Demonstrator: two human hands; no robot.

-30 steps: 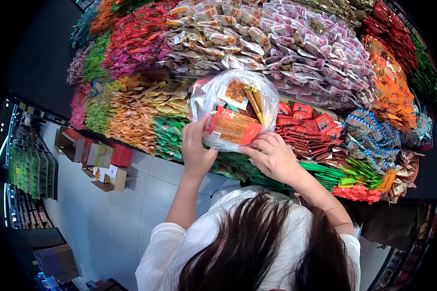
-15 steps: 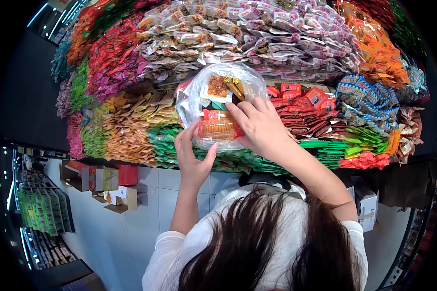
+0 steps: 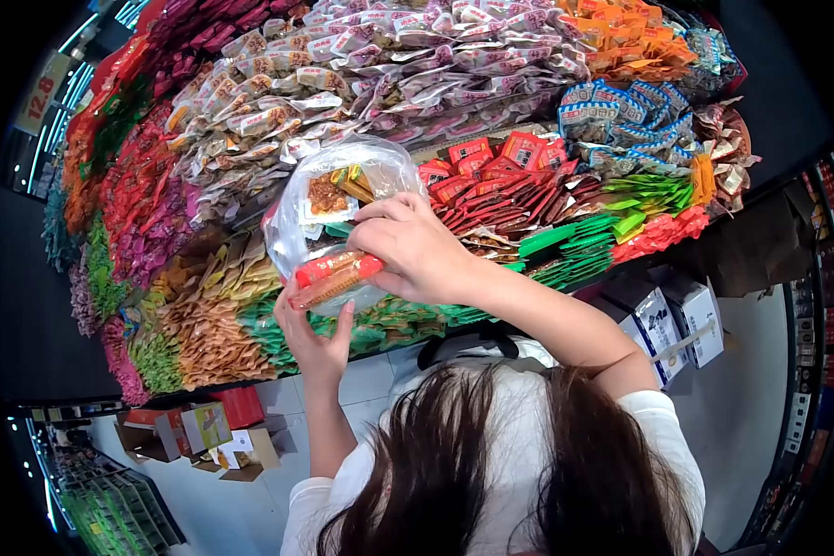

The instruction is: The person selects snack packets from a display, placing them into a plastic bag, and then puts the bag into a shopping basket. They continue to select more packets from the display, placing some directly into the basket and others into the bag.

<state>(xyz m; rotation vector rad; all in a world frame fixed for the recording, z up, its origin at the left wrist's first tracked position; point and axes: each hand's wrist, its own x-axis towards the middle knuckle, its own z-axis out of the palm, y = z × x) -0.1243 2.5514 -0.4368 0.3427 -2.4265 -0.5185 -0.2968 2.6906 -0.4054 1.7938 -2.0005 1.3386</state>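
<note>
A clear plastic bag (image 3: 292, 199) lies open on the packet display, its mouth facing up. In it are a brown snack in a see-through wrapper (image 3: 327, 197) and some yellow packets (image 3: 354, 180). My right hand (image 3: 412, 248) reaches over the bag and grips the right end of a red snack packet (image 3: 332, 278), which is tilted on its edge. My left hand (image 3: 313, 341) is at the bag's near side, fingers bent against the packet's left end and thumb close under its lower edge.
Red packets (image 3: 519, 176) are piled right of the bag, with green packets (image 3: 565, 246) nearer the edge. White-and-purple packets (image 3: 435, 69) fill the back. Cardboard boxes (image 3: 195, 435) stand on the floor at left; white boxes (image 3: 667, 324) are at right.
The view has turned, shifting the bag and hands left in it. The red snack packet, face up before, is now tipped on its edge between my hands.
</note>
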